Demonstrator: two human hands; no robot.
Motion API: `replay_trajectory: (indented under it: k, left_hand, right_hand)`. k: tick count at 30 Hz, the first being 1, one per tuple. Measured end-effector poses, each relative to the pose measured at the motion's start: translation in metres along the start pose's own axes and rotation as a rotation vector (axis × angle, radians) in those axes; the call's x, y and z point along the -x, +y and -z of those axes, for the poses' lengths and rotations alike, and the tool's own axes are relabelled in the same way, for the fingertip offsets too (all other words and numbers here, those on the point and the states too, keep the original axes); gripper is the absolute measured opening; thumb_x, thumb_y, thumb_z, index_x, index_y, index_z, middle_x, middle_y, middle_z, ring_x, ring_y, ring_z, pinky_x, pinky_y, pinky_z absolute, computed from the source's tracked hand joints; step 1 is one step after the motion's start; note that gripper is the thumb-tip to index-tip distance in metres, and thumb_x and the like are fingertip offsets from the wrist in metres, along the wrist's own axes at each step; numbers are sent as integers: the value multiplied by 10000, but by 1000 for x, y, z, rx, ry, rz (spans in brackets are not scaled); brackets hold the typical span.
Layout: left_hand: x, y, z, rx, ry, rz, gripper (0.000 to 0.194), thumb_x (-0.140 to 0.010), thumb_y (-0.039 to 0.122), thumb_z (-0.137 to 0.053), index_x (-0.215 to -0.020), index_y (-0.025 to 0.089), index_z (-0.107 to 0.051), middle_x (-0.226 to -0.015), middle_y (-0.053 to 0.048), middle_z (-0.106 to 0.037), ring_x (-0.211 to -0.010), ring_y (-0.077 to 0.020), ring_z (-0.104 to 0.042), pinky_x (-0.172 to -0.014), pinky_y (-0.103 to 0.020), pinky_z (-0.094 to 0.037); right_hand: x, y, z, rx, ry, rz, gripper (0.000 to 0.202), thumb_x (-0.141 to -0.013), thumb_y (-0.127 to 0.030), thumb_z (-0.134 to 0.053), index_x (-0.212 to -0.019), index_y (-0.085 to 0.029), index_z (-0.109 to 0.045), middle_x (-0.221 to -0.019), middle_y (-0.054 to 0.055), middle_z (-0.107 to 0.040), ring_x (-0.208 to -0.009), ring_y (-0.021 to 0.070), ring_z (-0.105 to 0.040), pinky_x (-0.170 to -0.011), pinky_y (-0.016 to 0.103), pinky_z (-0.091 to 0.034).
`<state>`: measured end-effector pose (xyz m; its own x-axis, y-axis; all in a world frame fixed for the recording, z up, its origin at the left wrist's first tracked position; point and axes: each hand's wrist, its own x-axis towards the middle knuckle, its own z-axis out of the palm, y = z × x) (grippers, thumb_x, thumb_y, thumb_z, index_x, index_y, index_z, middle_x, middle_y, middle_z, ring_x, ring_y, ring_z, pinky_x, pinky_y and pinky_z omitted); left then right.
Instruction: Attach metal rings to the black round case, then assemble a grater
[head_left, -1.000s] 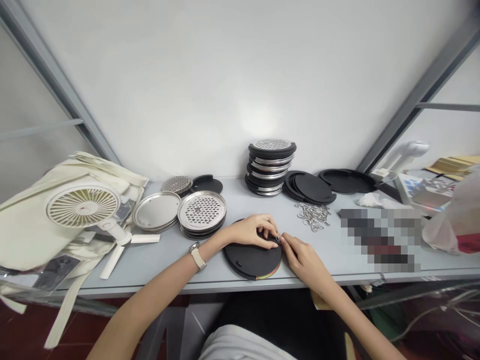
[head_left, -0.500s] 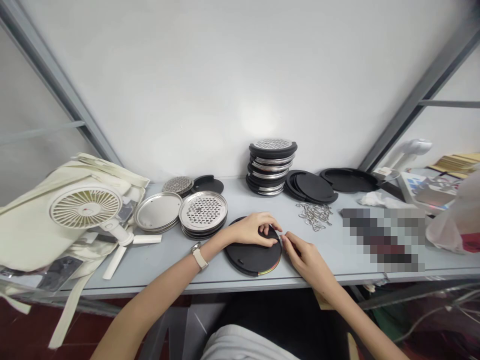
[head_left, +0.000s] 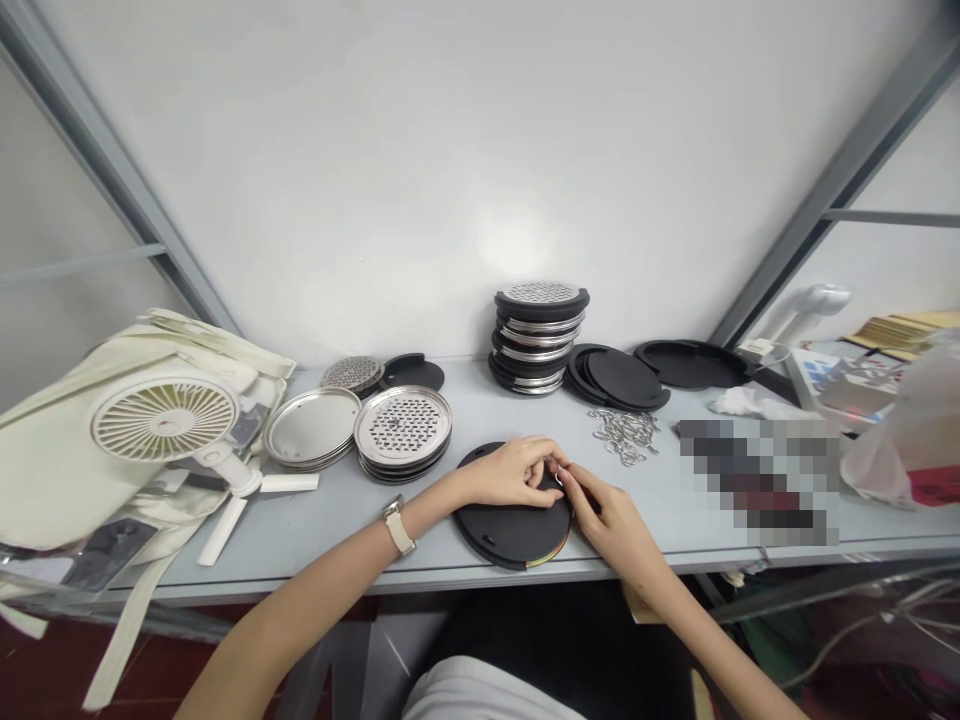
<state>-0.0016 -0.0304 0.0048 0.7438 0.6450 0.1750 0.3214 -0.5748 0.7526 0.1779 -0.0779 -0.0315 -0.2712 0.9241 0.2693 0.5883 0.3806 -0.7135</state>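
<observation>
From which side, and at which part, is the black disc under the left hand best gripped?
I would probably pinch the near-left rim of the black disc, coming from the front of the bench. The disc is thin and lies flat, and this rim is uncovered, while the left hand covers part of its far side and the right hand is at its right.

Three perforated grater plates (head_left: pixel 403 425) are counted face-up, with one portable fan (head_left: pixel 165 420), one wristwatch (head_left: pixel 399 526), one heap of wire loops (head_left: pixel 624 434), two hands (head_left: pixel 510 475) and one black disc (head_left: pixel 517 532) beneath them.
</observation>
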Motion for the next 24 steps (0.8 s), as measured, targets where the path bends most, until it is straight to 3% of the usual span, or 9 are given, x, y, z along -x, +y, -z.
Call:
replay_trajectory:
  k: [11,16,24]
  left_hand:
    - [1,-1,1,34,11,-15,336,-714,214,-655,-1009,170,-499,-701,57,-456,-596,-69,-450,-632,-211,-403]
    - [2,2,2,39,-43,18,375,-733,226,-638,-1069,174,-477,-633,76,-425,-579,-72,-426,-601,-199,-376]
    - [0,-3,2,87,-61,-10,348,-731,176,-618,-1064,169,-518,-641,69,-463,-557,-55,-408,-565,-179,-357]
  right_hand:
    - [-4,2,2,59,-21,2,360,-955,-386,-330,-684,-195,-469,-567,-36,-443,-528,119,-401,-527,218,-338]
    - [-2,2,1,118,0,12,373,-944,-351,-332,-638,-191,-472,-545,-15,-481,-507,129,-419,-495,228,-327]
    - [-1,4,-1,152,6,52,245,-902,-246,-363,-742,-179,-536,-649,26,-584,-575,160,-525,-562,249,-380]
